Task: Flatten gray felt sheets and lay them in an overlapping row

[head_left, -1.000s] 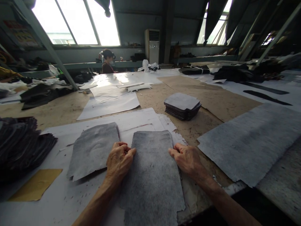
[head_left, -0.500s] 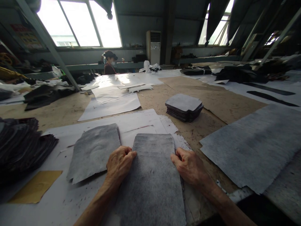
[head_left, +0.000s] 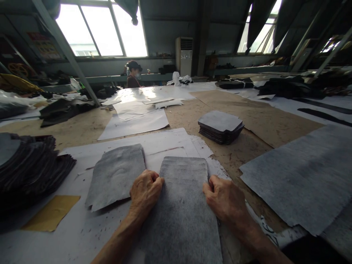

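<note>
A long grey fabric piece (head_left: 183,209) with a felt-like surface lies in front of me, its lower end running out of view. My left hand (head_left: 147,189) is closed on its left edge, thumb and fingers pinching near the upper part. On the opposite edge, at about the same height, my right hand (head_left: 224,196) pinches it too, fingers curled. Just left of my left hand rests another grey fabric piece (head_left: 117,176) with a slightly bulged middle and a notched lower corner. Both lie over white paper (head_left: 71,234).
Dark cut pieces form a tall stack (head_left: 30,168) at left, beside a tan card (head_left: 52,212). A smaller stack (head_left: 220,123) stands ahead. A large grey sheet (head_left: 302,179) covers the right side. Across the table is a person (head_left: 133,75); a slanted post (head_left: 66,51) rises at left.
The whole view has shifted slightly, so things appear a little further right. Both hands keep their pinch on the long grey piece, which looks almost unchanged.
</note>
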`<state>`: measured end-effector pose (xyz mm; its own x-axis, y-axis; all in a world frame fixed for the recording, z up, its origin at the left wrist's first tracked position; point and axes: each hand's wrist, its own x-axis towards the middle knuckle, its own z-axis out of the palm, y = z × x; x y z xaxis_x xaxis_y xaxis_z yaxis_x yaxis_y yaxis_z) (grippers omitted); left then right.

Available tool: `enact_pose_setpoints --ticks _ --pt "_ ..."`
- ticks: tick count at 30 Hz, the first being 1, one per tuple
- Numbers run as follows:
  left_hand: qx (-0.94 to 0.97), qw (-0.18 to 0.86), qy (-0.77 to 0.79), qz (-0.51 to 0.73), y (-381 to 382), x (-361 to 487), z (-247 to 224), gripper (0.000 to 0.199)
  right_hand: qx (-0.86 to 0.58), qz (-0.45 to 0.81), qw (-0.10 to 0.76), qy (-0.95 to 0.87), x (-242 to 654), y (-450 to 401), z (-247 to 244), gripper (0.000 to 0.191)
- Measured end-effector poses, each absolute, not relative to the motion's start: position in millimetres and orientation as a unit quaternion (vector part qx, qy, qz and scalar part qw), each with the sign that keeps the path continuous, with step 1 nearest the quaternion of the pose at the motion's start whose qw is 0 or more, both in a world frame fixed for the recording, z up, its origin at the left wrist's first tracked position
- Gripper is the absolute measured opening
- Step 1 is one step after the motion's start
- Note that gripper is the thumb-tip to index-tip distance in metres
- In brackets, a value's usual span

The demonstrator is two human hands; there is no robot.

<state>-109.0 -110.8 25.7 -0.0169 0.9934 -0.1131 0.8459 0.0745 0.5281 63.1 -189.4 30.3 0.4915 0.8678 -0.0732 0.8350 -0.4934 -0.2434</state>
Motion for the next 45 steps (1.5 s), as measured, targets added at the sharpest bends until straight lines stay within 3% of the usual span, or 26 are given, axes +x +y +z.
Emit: enact_pose_setpoints --ticks 13,25,39,45 --pt "0.669 0.233 0.693 0.136 -110.1 -110.1 27.9 0.021 -0.861 0.086 0.150 -0.478 67.6 -197.9 23.5 0.028" --pt "0.665 0.238 0.694 0.138 -108.3 -110.3 28.6 0.022 -0.862 0.137 0.158 -0.461 71.4 -190.9 29.7 0.022" --pt "0.652 0.222 0.713 0.131 -108.4 -108.0 26.8 0.020 -0.864 0.113 0.132 -0.473 70.6 -189.6 28.1 0.024" --pt "0.649 0.220 0.713 0.149 -110.7 -105.4 27.6 0.016 -0.874 0.119 0.079 -0.464 70.4 -188.3 30.4 0.025"
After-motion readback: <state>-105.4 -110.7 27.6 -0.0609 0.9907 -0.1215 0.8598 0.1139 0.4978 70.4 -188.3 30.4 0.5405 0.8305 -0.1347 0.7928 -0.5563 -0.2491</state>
